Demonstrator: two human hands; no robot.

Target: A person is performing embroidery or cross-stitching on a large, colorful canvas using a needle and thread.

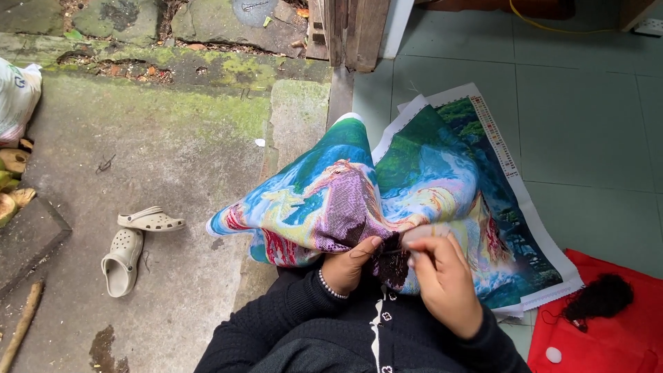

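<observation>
A large colourful cross-stitch canvas (428,173) with green, blue and purple picture areas lies draped over my lap and onto the floor. My left hand (349,266), with a bead bracelet at the wrist, pinches the folded purple part of the cloth from below. My right hand (445,280) grips the cloth's near edge beside a dark stitched patch (394,262), fingers closed on the fabric; whether it also holds a needle cannot be seen. Black sleeves cover both my arms.
A red cloth bag (608,338) at the lower right carries a bundle of dark thread (599,298). Two pale clog sandals (131,242) lie on the concrete at the left. A wooden door post (352,31) stands at the top. A stick (21,324) lies at the lower left.
</observation>
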